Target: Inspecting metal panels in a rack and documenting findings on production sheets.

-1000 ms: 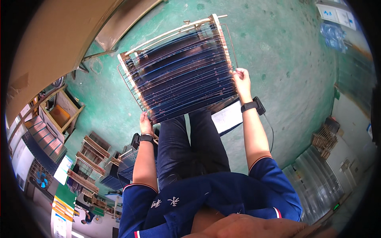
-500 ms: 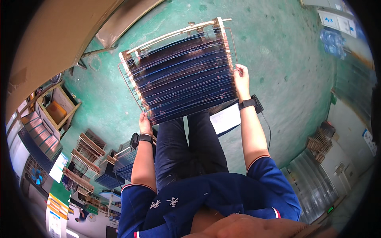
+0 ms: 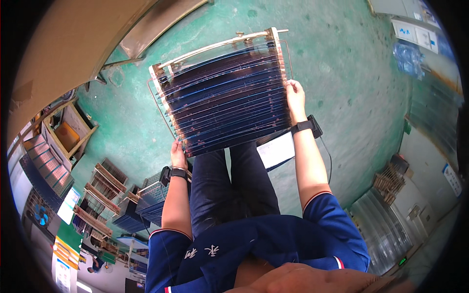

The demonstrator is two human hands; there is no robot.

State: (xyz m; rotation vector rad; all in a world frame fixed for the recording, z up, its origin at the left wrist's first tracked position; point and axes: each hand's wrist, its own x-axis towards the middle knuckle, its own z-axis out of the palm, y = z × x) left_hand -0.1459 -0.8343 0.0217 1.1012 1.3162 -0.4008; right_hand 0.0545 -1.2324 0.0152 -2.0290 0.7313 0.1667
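Observation:
In front of my legs I carry a rack (image 3: pixel 157 73) with a pale, worn frame and thin wire loops at its sides. Many dark blue, thin panels (image 3: pixel 229 105) lie in it one above another, closely spaced. My left hand (image 3: pixel 178 154) is closed on the rack's near left corner. At its right side, my right hand (image 3: pixel 296 97) grips the edge, fingers curled in; the fingertips are partly hidden. Both wrists wear black bands with small devices.
Green floor (image 3: pixel 337 88) surrounds me. A brown board-like surface (image 3: pixel 63 49) fills the upper left. Other racks (image 3: pixel 105 180) and a wooden crate (image 3: pixel 68 134) stand at left. A white sheet (image 3: pixel 276 149) shows beyond my right leg. Water bottles (image 3: pixel 408 58) and clear plastic strips (image 3: pixel 383 227) are at right.
The far end of the rack has come slightly lower in view and a little to the right. Both hands keep their hold, and the surroundings at left have shifted slightly.

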